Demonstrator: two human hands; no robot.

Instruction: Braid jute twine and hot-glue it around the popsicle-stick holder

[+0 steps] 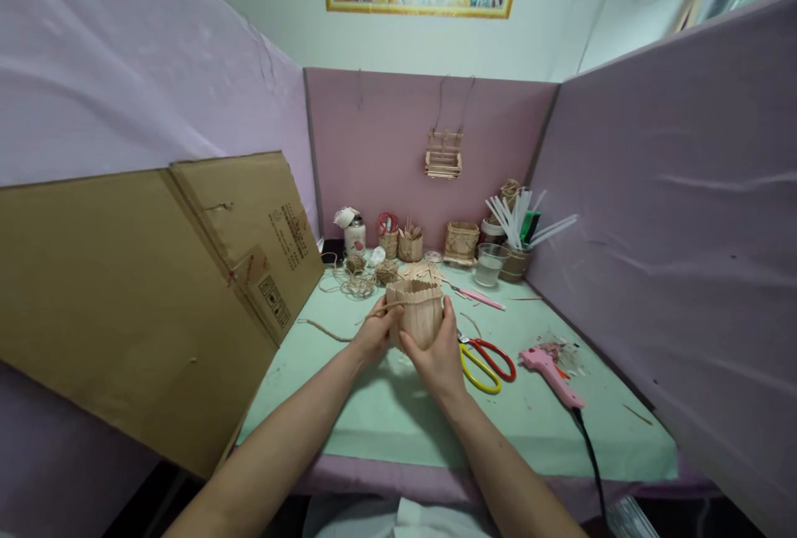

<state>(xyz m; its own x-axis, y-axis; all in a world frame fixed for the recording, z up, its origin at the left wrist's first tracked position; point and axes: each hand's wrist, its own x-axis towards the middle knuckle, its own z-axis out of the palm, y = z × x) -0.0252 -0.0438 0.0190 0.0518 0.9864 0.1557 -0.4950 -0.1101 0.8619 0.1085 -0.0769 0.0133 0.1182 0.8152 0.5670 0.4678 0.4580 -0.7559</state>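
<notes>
Between my two hands is a small round wooden-stick pot, its mouth facing up and tilted a little towards me. My left hand grips its left side, with a length of twine running from the pot's upper edge past my fingers and out to the left over the table. My right hand is closed around the right side, thumb on the front wall. Scissors with one red and one yellow handle lie right of my right hand. The pot's back is hidden.
A pink glue gun with a black cord lies on the right. At the back stand a glass of water, a holder of white glue sticks, stick pots and twine balls. A cardboard sheet leans on the left.
</notes>
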